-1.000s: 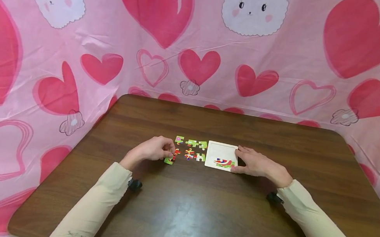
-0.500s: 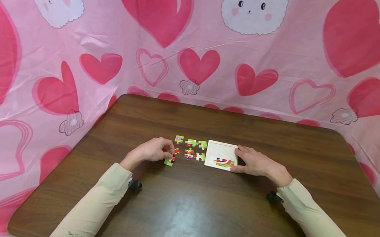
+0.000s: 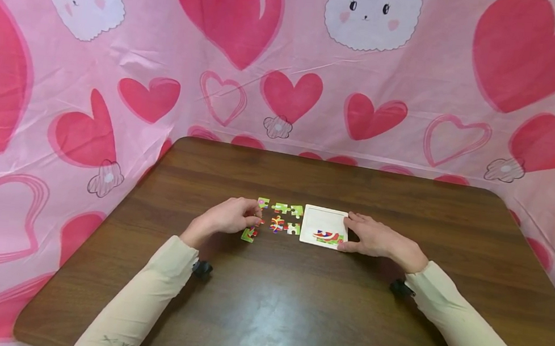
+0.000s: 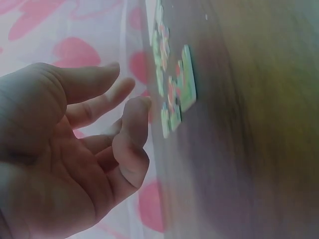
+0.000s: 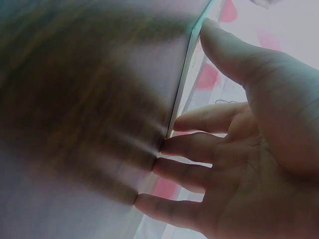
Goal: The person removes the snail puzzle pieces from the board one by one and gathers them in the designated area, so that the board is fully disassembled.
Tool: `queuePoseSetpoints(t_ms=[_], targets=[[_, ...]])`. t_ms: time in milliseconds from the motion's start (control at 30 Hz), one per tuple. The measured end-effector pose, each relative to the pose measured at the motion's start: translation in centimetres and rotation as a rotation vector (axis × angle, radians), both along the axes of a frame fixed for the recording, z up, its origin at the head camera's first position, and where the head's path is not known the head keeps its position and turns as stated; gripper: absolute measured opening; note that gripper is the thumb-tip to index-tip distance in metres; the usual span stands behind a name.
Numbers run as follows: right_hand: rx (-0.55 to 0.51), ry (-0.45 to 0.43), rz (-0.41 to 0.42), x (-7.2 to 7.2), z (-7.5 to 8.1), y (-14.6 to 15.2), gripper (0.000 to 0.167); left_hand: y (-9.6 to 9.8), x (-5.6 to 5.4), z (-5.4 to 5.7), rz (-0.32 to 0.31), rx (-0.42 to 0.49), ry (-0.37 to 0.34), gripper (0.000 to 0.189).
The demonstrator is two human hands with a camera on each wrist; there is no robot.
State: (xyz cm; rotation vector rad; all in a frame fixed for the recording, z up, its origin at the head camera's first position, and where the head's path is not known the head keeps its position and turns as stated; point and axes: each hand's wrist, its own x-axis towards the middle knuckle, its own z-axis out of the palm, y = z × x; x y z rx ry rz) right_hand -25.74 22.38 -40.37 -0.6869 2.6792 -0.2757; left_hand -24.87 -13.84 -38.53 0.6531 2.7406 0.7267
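Observation:
My left hand hovers over the left end of the loose jigsaw pieces, partly hiding a red-and-yellow one. In the left wrist view its fingers are loosely bent, with nothing between them and the thumb. A green corner piece lies just below that hand. My right hand rests along the right edge of the white puzzle tray, thumb at the near corner. The right wrist view shows its fingers fairly straight, tips down by the tray's side. Joined red-and-green pieces lie in the tray's lower right.
Between the left hand and the tray lie more jigsaw pieces: a red-and-yellow one, a pale green one and several green ones behind. All lie on a brown wooden table. A pink heart-print cloth hangs behind.
My left hand has shifted slightly right and away from the body, uncovering more of the green corner piece. The right hand and tray stay where they were.

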Motion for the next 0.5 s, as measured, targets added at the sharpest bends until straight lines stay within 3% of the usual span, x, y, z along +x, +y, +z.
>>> queuePoseSetpoints(t_ms=[500], targets=[[0.011, 0.0, -0.005, 0.0, 0.0, -0.1, 0.089, 4.7, -0.4, 1.1, -0.055, 0.025, 0.025, 0.033]])
